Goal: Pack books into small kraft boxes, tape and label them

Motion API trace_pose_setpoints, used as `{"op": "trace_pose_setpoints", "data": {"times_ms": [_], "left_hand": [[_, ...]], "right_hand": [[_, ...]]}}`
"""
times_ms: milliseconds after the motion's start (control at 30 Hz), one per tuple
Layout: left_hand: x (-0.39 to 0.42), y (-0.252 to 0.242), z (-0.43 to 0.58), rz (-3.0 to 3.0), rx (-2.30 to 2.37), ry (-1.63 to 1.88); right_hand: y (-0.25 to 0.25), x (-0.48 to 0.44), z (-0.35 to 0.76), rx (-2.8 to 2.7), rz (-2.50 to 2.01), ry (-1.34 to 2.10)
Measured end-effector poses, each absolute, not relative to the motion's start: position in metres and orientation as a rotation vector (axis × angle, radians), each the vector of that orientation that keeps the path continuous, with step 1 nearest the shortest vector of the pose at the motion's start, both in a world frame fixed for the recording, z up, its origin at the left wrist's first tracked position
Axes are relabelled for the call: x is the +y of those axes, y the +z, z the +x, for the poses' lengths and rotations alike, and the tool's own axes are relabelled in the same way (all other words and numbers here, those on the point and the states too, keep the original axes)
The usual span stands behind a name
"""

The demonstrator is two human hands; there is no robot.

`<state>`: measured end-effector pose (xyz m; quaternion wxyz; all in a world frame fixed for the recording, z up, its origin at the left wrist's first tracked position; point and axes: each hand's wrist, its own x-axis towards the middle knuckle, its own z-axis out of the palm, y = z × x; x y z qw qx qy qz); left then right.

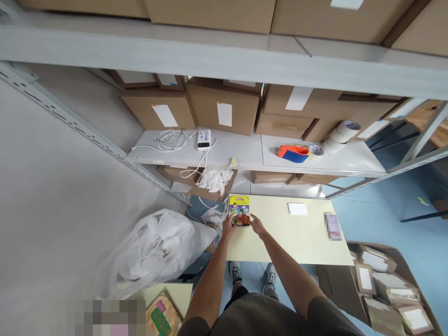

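Note:
A colourful box with a yellow top band and cartoon figures lies flat at the left end of the pale yellow table. My left hand is closed on its lower left edge, fingertips partly hidden. At the lower right edge is my right hand, thumb and fingers apart; whether they press on the box is hard to make out. Farther right on the tabletop lie a small white box and a blurred pinkish item.
The shelf ahead carries cartons, a white power strip, tape rolls and an orange-blue tape dispenser. At left bulges a clear plastic bag; at lower right stands a large carton of packed parcels.

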<state>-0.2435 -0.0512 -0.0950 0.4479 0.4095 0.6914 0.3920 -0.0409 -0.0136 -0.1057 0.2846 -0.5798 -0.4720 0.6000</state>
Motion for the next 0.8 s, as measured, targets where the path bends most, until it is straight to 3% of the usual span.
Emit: {"op": "trace_pose_setpoints", "data": {"times_ms": [133,400,800], "left_hand": [[-0.044,-0.066,-0.241,1.279,1.669,1.042],[-0.001,0.017,-0.2,1.6,1.584,1.238],[0.065,0.106,-0.086,1.754,1.485,1.195]], "right_hand": [[-0.061,-0.014,-0.023,-1.264,-1.731,1.429],[0.026,-0.002,0.055,-1.359,-1.566,0.978],[0.086,0.066,0.179,-1.534,-1.505,0.636]]}}
